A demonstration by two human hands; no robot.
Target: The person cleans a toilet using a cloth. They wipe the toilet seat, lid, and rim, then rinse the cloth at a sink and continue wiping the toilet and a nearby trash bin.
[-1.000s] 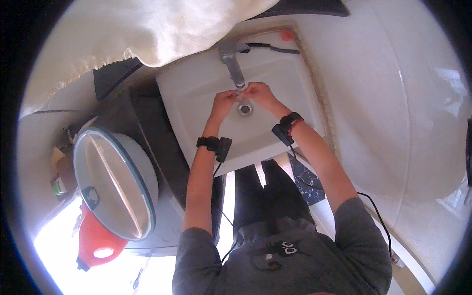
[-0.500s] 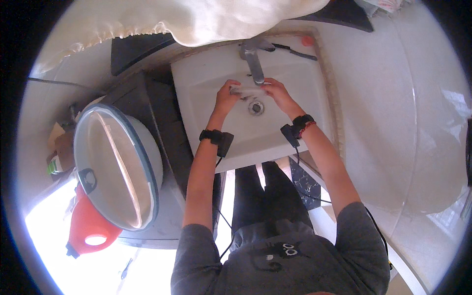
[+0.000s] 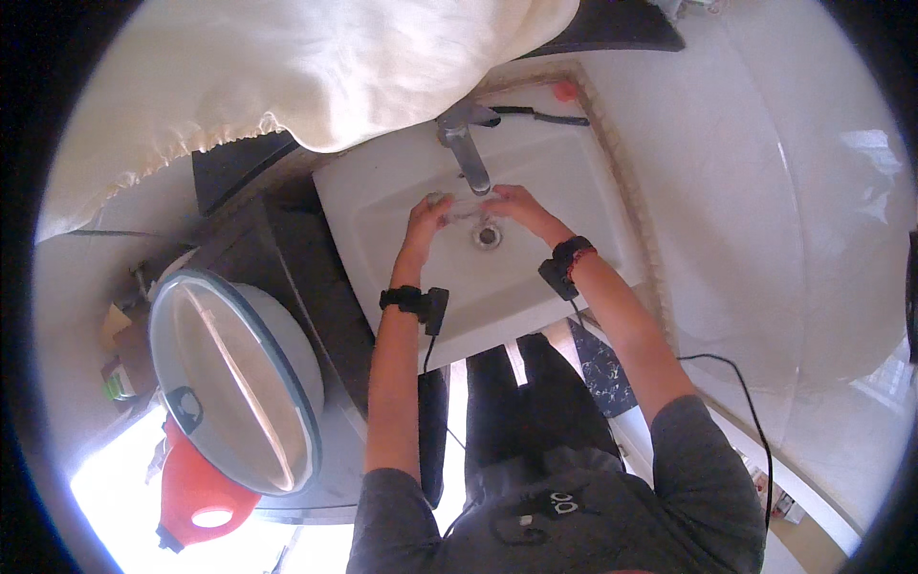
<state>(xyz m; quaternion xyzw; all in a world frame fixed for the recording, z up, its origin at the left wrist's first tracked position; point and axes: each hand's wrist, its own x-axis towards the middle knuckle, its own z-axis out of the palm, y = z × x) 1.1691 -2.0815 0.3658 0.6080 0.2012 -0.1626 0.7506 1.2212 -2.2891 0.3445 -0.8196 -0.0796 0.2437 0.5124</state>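
Under the spout of the grey metal tap (image 3: 466,158), a clear, see-through object (image 3: 467,207) spans the gap between my hands. Its exact kind is hard to make out. The fingers of my left hand (image 3: 426,220) close round its left end. My right hand (image 3: 519,208) pinches the other end, close beside the spout. Both hands are inside the white sink (image 3: 497,297), just beyond the round drain (image 3: 487,236). Each wrist wears a black strap with a small dark box and cable.
A pale basin with a blue-grey rim (image 3: 308,421) leans on the dark counter at left, beside a red-orange jug (image 3: 201,488). Cream cloth (image 3: 335,67) hangs over the far edge. A dark, thin-handled item (image 3: 540,116) and a red round thing (image 3: 565,91) lie behind the tap.
The view has shifted, so the sink sits lower and slightly tilted. My hands stay under the tap with the clear object between them.
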